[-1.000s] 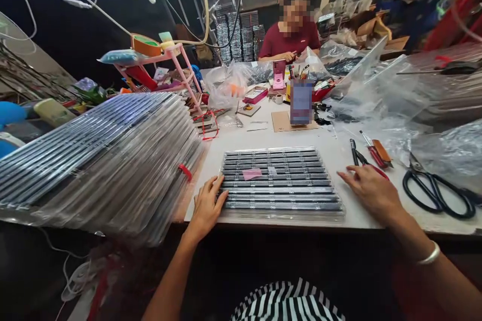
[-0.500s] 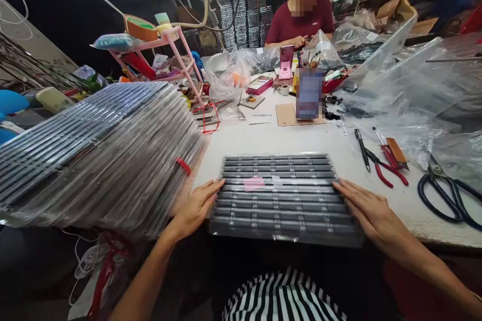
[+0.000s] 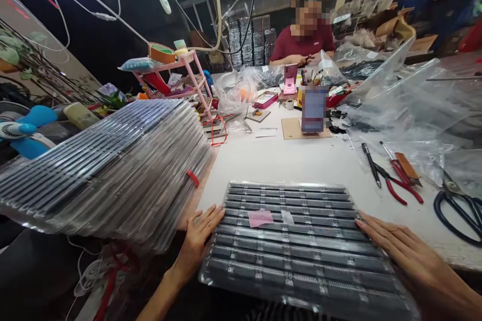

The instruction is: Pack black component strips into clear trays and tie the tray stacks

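Observation:
A clear plastic-covered pack of dark ridged strips point(image 3: 301, 251) lies partly on the white table point(image 3: 278, 160) and reaches out over its front edge. One pink and one white label show on it. My left hand point(image 3: 199, 235) is against the pack's left edge, fingers extended. Against the right edge rests my right hand point(image 3: 399, 246), its fingers stretched out and close together. Both hands hold the pack between them. To the left stands a tall, leaning stack of similar packs point(image 3: 124, 170) with a red strap on its side.
Pliers point(image 3: 399, 185), a black pen point(image 3: 371, 165) and large scissors point(image 3: 455, 200) lie at the right. Behind are a phone point(image 3: 314, 110), a pink rack point(image 3: 196, 80), plastic bags point(image 3: 406, 100) and a seated person point(image 3: 309, 40). A blue fan point(image 3: 28, 130) is far left.
The pack and both my hands have come nearer to me, and the pack now overhangs the front edge further. The view has tilted up, showing more of the background.

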The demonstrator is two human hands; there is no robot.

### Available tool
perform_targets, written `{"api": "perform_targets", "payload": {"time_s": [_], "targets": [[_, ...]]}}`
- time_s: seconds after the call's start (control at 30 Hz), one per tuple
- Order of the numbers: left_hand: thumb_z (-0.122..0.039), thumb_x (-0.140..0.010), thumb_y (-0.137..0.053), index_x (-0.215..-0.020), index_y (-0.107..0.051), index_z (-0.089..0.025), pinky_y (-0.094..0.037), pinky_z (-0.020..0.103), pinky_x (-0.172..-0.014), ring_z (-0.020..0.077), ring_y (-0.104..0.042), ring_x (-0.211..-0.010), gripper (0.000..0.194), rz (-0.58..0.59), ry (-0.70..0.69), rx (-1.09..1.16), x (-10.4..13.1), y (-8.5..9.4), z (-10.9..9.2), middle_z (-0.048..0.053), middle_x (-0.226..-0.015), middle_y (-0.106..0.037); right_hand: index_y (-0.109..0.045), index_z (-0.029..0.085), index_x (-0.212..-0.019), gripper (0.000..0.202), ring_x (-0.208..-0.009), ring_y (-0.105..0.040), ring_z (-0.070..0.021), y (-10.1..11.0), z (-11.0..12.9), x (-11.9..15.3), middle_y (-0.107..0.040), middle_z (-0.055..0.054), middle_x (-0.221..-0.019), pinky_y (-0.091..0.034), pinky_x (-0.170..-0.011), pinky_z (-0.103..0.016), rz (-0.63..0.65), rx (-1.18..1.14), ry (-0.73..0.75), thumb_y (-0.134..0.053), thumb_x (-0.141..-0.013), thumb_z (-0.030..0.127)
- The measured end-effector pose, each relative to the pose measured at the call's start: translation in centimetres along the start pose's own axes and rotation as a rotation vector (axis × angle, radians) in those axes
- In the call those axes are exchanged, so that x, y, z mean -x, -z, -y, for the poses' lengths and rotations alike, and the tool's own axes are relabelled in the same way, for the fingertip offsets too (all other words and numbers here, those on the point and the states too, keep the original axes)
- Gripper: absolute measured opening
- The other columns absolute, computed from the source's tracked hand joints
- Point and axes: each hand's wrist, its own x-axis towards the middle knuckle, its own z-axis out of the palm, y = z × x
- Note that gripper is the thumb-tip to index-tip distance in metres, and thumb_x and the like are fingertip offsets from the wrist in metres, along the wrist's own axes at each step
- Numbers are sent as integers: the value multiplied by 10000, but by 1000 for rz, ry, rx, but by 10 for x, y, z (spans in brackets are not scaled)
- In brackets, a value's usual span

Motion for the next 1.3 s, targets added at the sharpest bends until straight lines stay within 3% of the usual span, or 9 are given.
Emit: {"api": "perform_targets", "payload": {"time_s": [0.1,0.23,0.33,0.47,0.63,0.77,0.93,1.1,1.3], "targets": [[-281,-915,-394,-1206,-561,-188,-400,346,-909,205,-590,-1053,348,-255,62,90,-32,20,-2,86,-1117,-662,-477,306,-1299,421,-990,-620,-245,22,-10,-25,-649,-37,-1145,-465,-830,-405,-91,-72,-82,-342,-901,277],[-394,-923,-331,-768,-637,-138,-402,274,-580,154,-544,-587,427,-528,437,117,-92,39,-11,43,-630,-615,-601,228,-840,417,-610,-610,-249,43,-9,-85,-625,-67,-605,-434,-579,-375,-227,60,-423,-323,-885,535],[-430,-921,-326,-702,-635,-138,-327,268,-530,141,-481,-519,477,-323,664,84,-120,33,-10,32,-543,-569,-556,223,-737,481,-586,-586,-223,33,-5,-118,-608,-60,-594,-400,-554,-336,-88,-57,-645,-258,-890,568],[-379,-929,-326,-811,-682,-129,-353,279,-597,188,-575,-661,451,53,768,34,-128,3,1,110,-726,-673,-543,208,-673,482,-608,-595,-237,-6,-14,-118,-637,-82,-635,-395,-569,-333,199,-49,-772,-265,-880,543],[-385,-931,-334,-1295,-493,-151,-438,323,-742,237,-632,-886,461,150,724,105,-100,-17,-2,132,-1020,-688,-561,114,-1195,583,-714,-641,-278,-34,-16,-86,-689,-118,-763,-459,-640,-369,278,40,-851,-274,-893,521],[-369,-937,-316,-1379,-402,-206,-427,375,-924,226,-572,-1085,479,87,590,205,-76,-17,-10,93,-1266,-585,-512,90,-1281,614,-794,-644,-277,-37,-3,-70,-693,-133,-864,-496,-729,-408,129,36,-796,-227,-914,491],[-345,-936,-321,-1361,-437,-178,-393,397,-990,221,-540,-1130,470,56,607,289,-82,-23,4,117,-1219,-603,-492,68,-1302,566,-743,-640,-287,-41,0,-83,-685,-167,-842,-499,-700,-445,164,218,-717,-205,-940,394],[-373,-910,-397,-1340,-465,-190,-392,361,-988,197,-528,-1118,472,30,592,519,-82,-22,19,97,-1209,-590,-520,216,-1293,430,-1136,-523,-334,-33,7,-97,-511,-158,-1316,-402,-878,-533,84,334,-425,-314,-939,350],[-364,-916,-399,-1304,-509,-173,-443,306,-793,162,-545,-833,447,-48,568,493,-68,-20,14,49,-878,-574,-278,204,-1436,573,-1380,-230,-275,-37,12,-142,-259,-128,-1502,-232,-1061,-505,289,118,-20,-310,-935,480]]}}
